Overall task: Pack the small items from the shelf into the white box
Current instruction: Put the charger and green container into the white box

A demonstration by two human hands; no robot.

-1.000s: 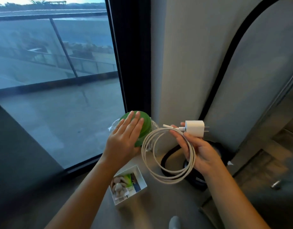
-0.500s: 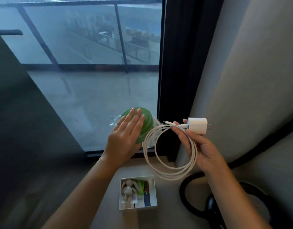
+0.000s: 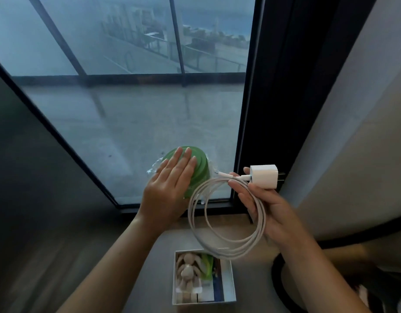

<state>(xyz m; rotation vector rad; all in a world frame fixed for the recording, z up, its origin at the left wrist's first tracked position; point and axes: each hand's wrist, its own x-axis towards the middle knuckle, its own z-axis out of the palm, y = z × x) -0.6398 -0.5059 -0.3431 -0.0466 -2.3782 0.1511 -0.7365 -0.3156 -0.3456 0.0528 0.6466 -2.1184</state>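
Observation:
My left hand (image 3: 167,188) lies flat with straight fingers on a green round item (image 3: 200,170) wrapped in clear plastic, held up in front of the window. My right hand (image 3: 265,204) grips a coiled white cable (image 3: 208,240) with a white charger plug (image 3: 264,176) at its top; the coil hangs down. Below both hands sits the white box (image 3: 232,283) on a grey surface. Inside it lie a beige plush bunny (image 3: 187,276), a green packet and a blue-edged item.
A big window (image 3: 131,105) with a dark frame (image 3: 249,109) fills the upper view. A grey wall (image 3: 357,132) rises on the right. A black curved object (image 3: 283,281) lies right of the box. A dark panel stands at left.
The view has tilted and shifted, so the box now shows lower and more centred. Both hands keep the same hold, the green item and cable staying raised above the box.

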